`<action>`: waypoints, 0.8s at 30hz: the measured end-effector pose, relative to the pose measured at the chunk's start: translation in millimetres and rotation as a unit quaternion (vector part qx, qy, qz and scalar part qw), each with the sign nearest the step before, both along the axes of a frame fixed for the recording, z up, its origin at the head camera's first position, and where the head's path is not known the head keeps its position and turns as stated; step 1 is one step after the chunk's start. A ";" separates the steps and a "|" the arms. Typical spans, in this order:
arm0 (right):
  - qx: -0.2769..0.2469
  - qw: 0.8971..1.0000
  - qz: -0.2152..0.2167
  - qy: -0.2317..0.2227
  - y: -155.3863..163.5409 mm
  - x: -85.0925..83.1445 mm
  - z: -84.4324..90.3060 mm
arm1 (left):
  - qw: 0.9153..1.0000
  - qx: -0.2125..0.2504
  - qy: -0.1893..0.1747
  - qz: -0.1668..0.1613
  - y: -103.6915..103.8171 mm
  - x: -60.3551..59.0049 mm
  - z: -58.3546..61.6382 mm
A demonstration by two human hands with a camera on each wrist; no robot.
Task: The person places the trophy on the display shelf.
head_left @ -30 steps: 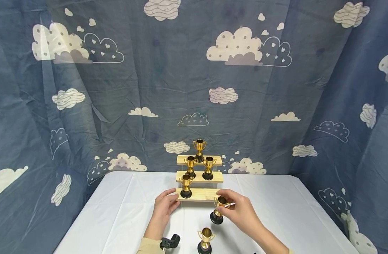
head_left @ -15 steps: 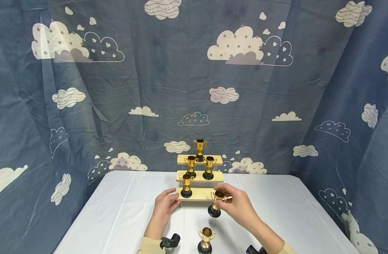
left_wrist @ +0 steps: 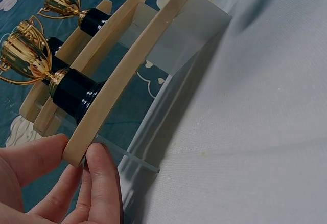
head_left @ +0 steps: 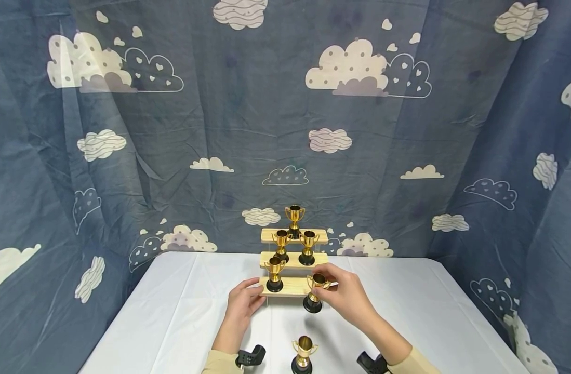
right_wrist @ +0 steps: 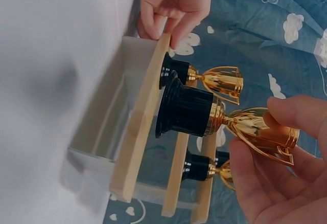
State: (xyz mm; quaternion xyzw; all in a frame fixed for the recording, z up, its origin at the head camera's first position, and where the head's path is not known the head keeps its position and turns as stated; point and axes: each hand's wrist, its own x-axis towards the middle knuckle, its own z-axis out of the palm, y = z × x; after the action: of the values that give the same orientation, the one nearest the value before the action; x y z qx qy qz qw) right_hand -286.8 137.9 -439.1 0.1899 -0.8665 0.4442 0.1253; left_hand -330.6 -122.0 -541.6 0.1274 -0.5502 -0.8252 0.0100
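My right hand (head_left: 348, 296) pinches a small gold trophy cup (right_wrist: 186, 109) by its bowl and handles. Its black base hangs just in front of the right part of the lowest wooden step (head_left: 292, 286), apart from the table. At that step's left end, my left hand (head_left: 243, 306) grips the plank between thumb and fingers, as the left wrist view shows too. Another trophy (head_left: 274, 272) stands upright on the left of this step. The middle step bears two trophies (head_left: 308, 246), and one trophy (head_left: 294, 218) tops the highest step.
One more gold trophy (head_left: 302, 357) stands on the white tablecloth (head_left: 182, 311) near the front. Clear side panels (left_wrist: 179, 35) support the stepped stand. Behind it hangs a blue cloud-patterned curtain (head_left: 248, 124). Black devices (head_left: 251, 356) are strapped to both wrists.
My right hand has carried its trophy leftward and up, closer to the front of the lowest step. The left hand keeps its grip on the plank, and the other trophies stay put.
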 end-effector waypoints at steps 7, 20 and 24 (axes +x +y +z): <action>0.003 1.000 0.007 0.007 -2.6 -9.4 5.4 | 1.000 -0.002 -0.002 0.002 -1.1 -0.7 -0.4; 0.013 1.000 0.004 0.011 -7.3 -23.1 11.4 | 1.000 -0.001 -0.002 -0.001 -2.4 -0.2 -0.4; 0.022 1.000 0.001 0.007 -8.1 -26.7 11.1 | 1.000 0.000 0.000 -0.002 -2.2 0.1 -0.9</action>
State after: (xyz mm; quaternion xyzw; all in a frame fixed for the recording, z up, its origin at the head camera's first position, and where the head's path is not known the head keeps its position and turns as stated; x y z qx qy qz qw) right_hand -313.5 129.9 -428.0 0.1971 -0.8751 0.4234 0.1268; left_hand -330.4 -124.2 -542.5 0.1266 -0.5508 -0.8250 0.0083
